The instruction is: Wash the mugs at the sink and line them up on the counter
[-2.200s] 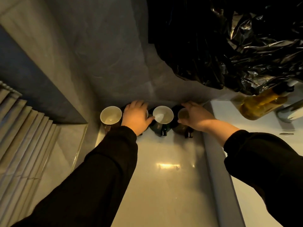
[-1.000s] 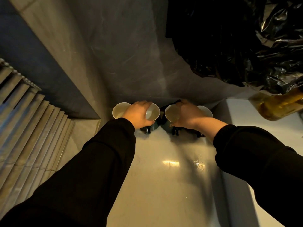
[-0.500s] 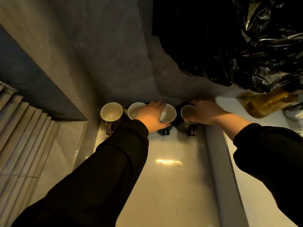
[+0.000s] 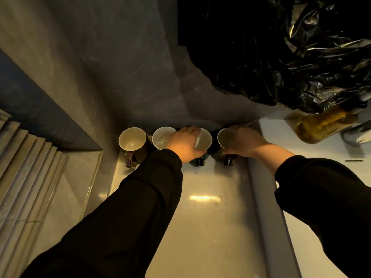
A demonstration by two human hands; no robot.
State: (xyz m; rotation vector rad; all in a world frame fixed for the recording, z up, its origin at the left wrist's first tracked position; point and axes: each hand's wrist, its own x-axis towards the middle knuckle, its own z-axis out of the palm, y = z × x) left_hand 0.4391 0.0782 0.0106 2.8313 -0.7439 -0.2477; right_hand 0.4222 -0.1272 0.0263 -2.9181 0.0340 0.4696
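Note:
Several dark mugs with pale insides stand upright in a row at the back of the counter [image 4: 210, 227], against the wall. The leftmost brown mug [image 4: 131, 140] stands free, handle toward me. Beside it the second mug [image 4: 160, 137] is partly covered by my left hand [image 4: 183, 144]. That hand lies over the rim of the third mug [image 4: 204, 139], fingers curled round its top. My right hand [image 4: 246, 142] grips the rightmost mug [image 4: 224, 138] from its right side, thumb at the near wall.
A black plastic bag [image 4: 281, 57] hangs over the back right. A bottle of yellow liquid [image 4: 325, 125] lies tilted on the raised white ledge [image 4: 269, 197] to the right. Grey slats [image 4: 24, 167] run along the left.
My left hand moved from the second mug to the third one. My right hand stayed at the rightmost mug. The row of mugs keeps its place against the wall.

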